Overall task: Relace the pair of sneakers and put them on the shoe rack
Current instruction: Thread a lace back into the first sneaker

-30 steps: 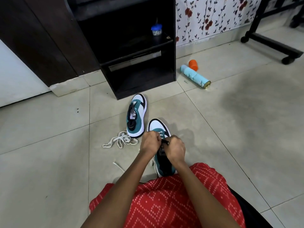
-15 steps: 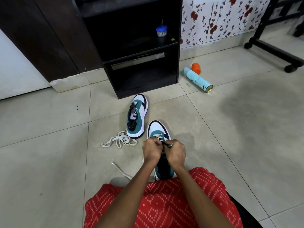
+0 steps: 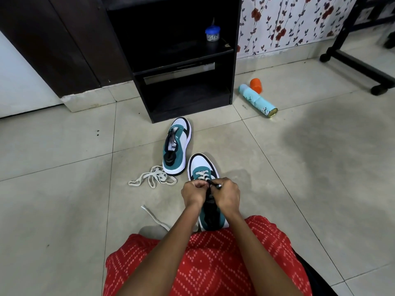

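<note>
A teal, white and black sneaker (image 3: 203,165) lies on the floor tiles just in front of my knees, toe pointing away, with a cream lace crossed through its front eyelets. My left hand (image 3: 195,192) and my right hand (image 3: 227,195) are both curled over its tongue, pinching the lace at the eyelets. One free end of that lace (image 3: 154,216) trails left over the floor. The second sneaker (image 3: 177,146) lies unlaced further off, toe toward the rack. A loose cream lace (image 3: 152,179) is heaped beside its heel. The black shoe rack (image 3: 181,67) stands behind.
A small blue-lidded jar (image 3: 212,35) stands on the rack's middle shelf. A light blue spray can (image 3: 257,101) lies on its side right of the rack, an orange cap (image 3: 256,84) behind it. A black wheeled stand (image 3: 359,69) is at the far right. My red patterned lap fills the bottom.
Both hands stay on the near sneaker's lace, working slightly further toward the toe. The camera has tilted a little, so the rack appears nearer.
</note>
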